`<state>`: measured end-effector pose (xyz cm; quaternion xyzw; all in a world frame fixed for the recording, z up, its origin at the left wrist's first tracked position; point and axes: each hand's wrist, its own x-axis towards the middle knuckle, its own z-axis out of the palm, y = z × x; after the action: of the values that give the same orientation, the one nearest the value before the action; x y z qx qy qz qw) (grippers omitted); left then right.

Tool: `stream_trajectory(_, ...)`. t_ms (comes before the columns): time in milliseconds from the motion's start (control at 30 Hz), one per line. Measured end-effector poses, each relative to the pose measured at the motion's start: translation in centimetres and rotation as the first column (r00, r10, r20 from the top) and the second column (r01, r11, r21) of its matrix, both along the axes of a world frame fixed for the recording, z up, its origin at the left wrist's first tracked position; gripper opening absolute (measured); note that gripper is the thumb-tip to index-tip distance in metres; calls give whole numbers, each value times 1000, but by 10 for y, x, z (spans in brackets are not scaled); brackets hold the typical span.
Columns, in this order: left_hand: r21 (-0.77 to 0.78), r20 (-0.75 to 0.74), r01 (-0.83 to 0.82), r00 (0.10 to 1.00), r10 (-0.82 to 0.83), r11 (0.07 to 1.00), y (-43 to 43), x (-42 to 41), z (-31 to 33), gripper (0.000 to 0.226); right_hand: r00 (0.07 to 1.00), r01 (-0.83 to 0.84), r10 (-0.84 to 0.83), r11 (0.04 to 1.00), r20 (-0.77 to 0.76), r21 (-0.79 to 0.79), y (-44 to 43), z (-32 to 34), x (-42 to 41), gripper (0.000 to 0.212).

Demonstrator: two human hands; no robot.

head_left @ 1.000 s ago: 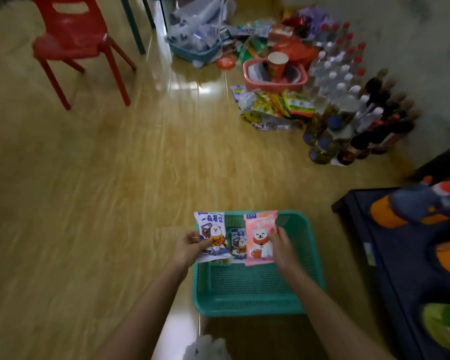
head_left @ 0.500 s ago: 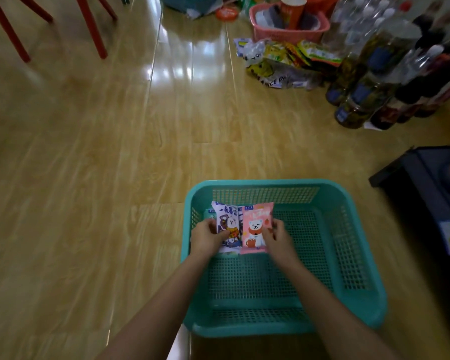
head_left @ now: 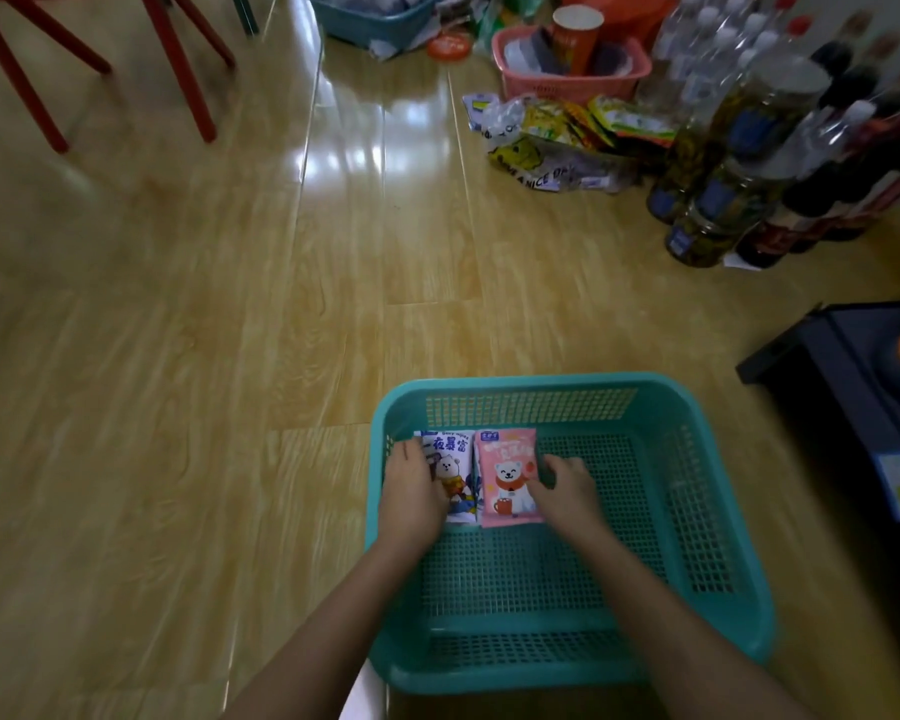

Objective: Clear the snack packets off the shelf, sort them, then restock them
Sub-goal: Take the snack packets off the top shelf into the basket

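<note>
**Head camera: two packets set down in the basket corner**

A second ago both packets were held up over the far rim; now they are down on the mesh bottom. The left hand (head_left: 411,491) lies over the left edge of the white-and-purple packet (head_left: 452,459), fingers curled on it. The pink packet (head_left: 507,480) lies just beside it, edges touching, and the right hand (head_left: 567,485) pinches its right edge. Both sit in the far-left corner of the teal basket (head_left: 697,511). Sorting looks barely begun: neither hand has let go, and a heap of snack packets (head_left: 567,142) waits on the floor beyond.
</note>
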<state>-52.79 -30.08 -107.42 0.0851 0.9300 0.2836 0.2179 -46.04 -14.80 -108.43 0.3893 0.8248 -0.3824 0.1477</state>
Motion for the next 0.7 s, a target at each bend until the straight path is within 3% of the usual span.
stream_trajectory(100, -22, -94, 97, 991, -98, 995, -6, -10, 27, 33, 997, -53, 55, 998, -62, 34, 15, 31, -4, 40)
stream_trajectory(167, -32, -136, 161, 977, -163, 987, -8, -18, 80, 30, 988, -80, 88, 994, -128, 69, 27, 87, -4, 37)
stream_trajectory(500, 22, -285, 332, 906, -312, 943, 31, -58, 540, 18, 945, -39, 124, 962, -303, 271, 90, 567, 18, 26)
stream_trajectory(700, 12, -468, 456, 789, -398, 890, 74, -54, 795, 15, 910, 109, 74, 907, -408, 408, 117, 832, 62, 29)
